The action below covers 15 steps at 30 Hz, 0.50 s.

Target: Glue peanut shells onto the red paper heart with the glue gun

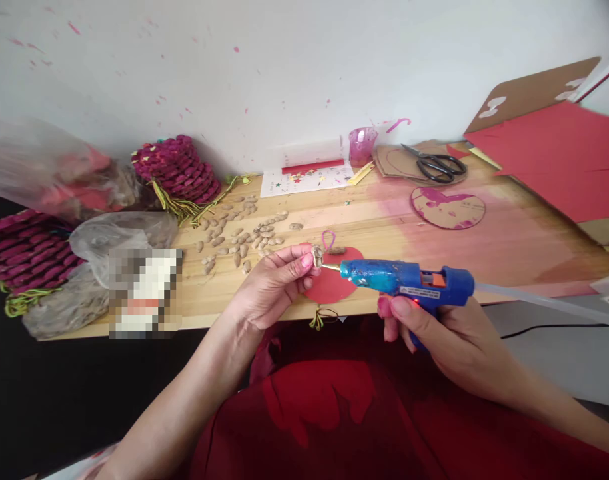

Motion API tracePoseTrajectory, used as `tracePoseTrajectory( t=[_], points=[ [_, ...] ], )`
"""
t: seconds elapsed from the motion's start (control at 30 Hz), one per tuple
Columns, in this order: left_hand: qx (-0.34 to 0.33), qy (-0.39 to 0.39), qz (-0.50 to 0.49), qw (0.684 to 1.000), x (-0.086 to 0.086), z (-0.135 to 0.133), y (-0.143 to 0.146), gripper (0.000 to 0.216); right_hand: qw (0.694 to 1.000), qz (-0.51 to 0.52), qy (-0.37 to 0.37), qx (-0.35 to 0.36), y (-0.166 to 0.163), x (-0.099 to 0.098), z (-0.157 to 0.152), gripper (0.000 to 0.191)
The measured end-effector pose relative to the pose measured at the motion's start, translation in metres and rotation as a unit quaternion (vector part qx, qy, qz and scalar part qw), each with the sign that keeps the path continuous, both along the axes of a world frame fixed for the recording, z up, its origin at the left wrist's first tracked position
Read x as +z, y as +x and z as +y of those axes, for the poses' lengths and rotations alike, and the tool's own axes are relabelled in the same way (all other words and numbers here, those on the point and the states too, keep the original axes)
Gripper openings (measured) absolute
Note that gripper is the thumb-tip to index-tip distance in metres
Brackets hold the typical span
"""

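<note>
Between the thumb and fingers of my left hand (279, 277) is a peanut (317, 256), its end turned to the right. My right hand (434, 333) grips a blue hot glue gun (394, 275), whose metal nozzle meets or nearly meets the peanut. A clear glue stick (539, 299) runs out of the gun's back. Beneath the nozzle lies a red heart-shaped piece (337, 283), partly hidden by my hand and the gun. It has a pink loop (328, 240) at the top, a peanut (336, 251) near its upper edge and a yellow-green tassel (316, 319) below.
Loose peanuts (242, 237) are scattered left of centre. Purple peanut-covered ornaments (184, 170) and plastic bags (119, 233) stand at the left. Scissors (442, 167) rest on cardboard at the back, near a purple cup (363, 147), a cardboard heart (448, 207) and red sheets (559, 160).
</note>
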<state>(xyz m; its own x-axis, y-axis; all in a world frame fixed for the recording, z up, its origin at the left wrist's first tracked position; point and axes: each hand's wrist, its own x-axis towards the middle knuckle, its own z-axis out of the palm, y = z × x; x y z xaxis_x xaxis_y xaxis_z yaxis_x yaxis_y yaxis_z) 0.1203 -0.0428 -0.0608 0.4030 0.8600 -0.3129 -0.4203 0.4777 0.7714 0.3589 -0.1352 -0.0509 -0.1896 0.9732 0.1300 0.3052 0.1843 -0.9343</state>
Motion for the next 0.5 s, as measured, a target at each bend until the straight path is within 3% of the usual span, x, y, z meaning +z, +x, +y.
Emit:
tracePoseTrajectory(
  t=[0.4,0.5],
  points=[
    [-0.016,0.012,0.013,1.000,0.0007,0.0011,-0.0011,0.032,0.997,-0.056,0.048,-0.012,-0.0007,-0.0034,0.0053,0.030],
    [0.000,0.037,0.035,0.999,0.0048,0.0049,-0.0070,0.032,0.998,-0.032,0.020,-0.044,0.0005,-0.0046,0.0078,0.030]
  ],
)
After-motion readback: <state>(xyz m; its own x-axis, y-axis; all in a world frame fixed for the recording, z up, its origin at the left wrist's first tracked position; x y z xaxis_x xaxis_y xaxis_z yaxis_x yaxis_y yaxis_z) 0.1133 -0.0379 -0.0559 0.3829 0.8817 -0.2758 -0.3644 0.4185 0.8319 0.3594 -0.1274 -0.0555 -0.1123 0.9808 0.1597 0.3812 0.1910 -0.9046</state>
